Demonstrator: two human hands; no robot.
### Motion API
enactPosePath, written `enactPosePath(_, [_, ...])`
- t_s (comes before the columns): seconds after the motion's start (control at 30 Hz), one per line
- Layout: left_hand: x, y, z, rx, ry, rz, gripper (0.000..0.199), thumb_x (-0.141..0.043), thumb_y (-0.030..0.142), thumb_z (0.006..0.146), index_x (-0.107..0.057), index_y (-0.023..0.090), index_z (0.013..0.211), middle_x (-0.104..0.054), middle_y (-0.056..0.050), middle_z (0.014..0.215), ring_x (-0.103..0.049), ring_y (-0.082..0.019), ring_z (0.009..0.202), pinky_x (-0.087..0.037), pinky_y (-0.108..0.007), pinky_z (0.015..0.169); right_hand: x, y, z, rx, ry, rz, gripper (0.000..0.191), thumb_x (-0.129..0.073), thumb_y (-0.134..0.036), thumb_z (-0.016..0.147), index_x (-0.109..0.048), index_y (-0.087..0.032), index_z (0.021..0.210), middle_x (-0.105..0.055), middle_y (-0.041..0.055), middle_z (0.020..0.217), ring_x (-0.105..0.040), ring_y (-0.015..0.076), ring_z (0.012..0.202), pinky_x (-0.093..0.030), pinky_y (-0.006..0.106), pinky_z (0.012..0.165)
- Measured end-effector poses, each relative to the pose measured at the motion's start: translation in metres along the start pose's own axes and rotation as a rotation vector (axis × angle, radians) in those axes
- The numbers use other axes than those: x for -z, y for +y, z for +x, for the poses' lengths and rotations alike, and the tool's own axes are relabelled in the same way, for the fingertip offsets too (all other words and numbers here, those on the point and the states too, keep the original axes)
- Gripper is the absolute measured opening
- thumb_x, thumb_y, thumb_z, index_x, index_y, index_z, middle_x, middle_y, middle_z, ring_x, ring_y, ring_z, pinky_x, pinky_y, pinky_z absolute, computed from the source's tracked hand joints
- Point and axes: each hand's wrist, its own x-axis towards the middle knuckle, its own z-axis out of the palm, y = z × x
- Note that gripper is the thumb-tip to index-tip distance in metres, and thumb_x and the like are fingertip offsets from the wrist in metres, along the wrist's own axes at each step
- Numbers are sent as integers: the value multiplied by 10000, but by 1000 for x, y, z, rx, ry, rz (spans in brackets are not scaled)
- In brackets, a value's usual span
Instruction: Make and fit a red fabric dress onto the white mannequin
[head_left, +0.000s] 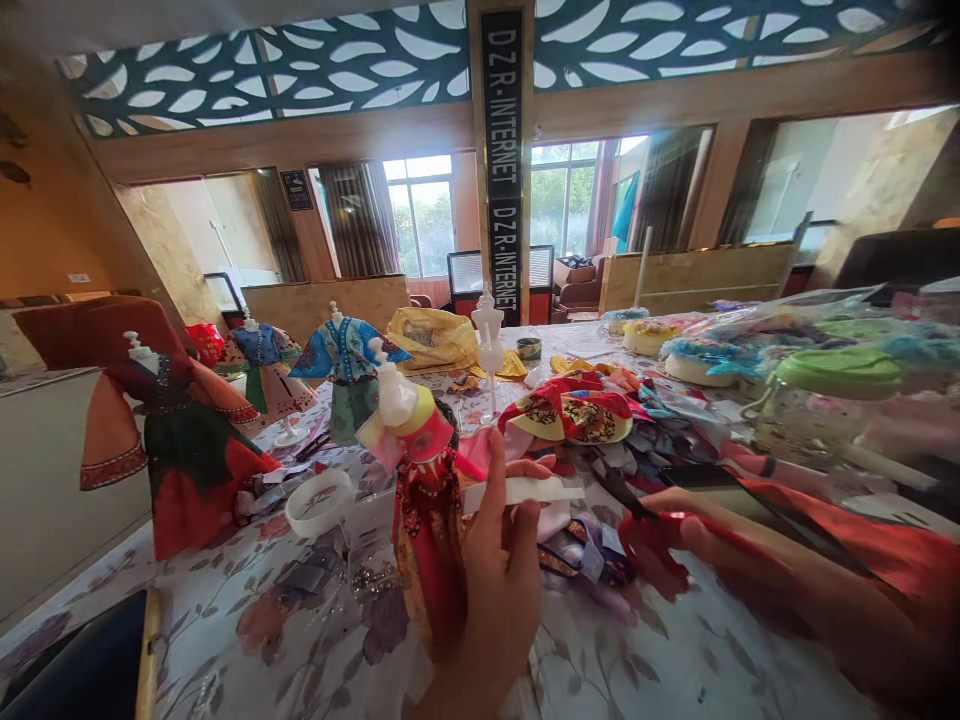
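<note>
Toward the table's near edge, table [600, 670] behind, the half-curled left hand [502, 570] pinches a white strip [559, 491], best kept flat, while the right hand [712, 535] grips scissors [624, 490].

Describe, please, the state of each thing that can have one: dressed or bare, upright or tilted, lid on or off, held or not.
Scissors: held in the right hand; blade opening unclear.
White strip: across the left hand; grip unclear.
Red-gowned figure: dressed, tilted.
White figure: bare, upright.
Blue-robed figure: dressed, upright.
Dark-gowned figure: dressed, upright.
Jar: green lid on.
</note>
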Motion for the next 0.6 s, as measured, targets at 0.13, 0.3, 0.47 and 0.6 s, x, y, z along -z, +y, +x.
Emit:
enactPosePath(0.13, [2,-1,-4,-6,12,87,554,-530,427,889,-384,308,1410,-684,-44,1004,-464,-69,480,-429,-197,460,-8,3,2,64,119,-11,557,-391,-727,825,-532,-199,715,-489,15,646,-452,144,581,-407,268,546])
enactPosePath(0.3, [2,-5,-6,11,-22,141,486,-523,352,895,-440,330,1373,-688,-23,1063,-576,-94,604,-493,-202,574,-16,2,7,9,55,-67,576,-481,-763,749,-539,-192,706,-436,-3,625,-398,125,575,-351,246,535])
enactPosePath(0.47, [-1,-5,-3,60,-71,66,482,-499,339,914,-412,327,1388,-654,-3,1129,-604,-128,913,-475,-217,806,-18,11,13,69,147,-61,554,-499,-723,775,-524,-179,674,-454,-6,613,-395,114,558,-333,232,508])
enactPosePath(0.6, [-7,-9,-4,113,-99,44,514,-489,374,916,-388,275,1410,-661,-10,1011,-528,-107,681,-429,-197,633,-24,15,19,182,555,-97,412,-537,-589,838,-523,-196,712,-508,4,657,-467,135,607,-395,238,551])
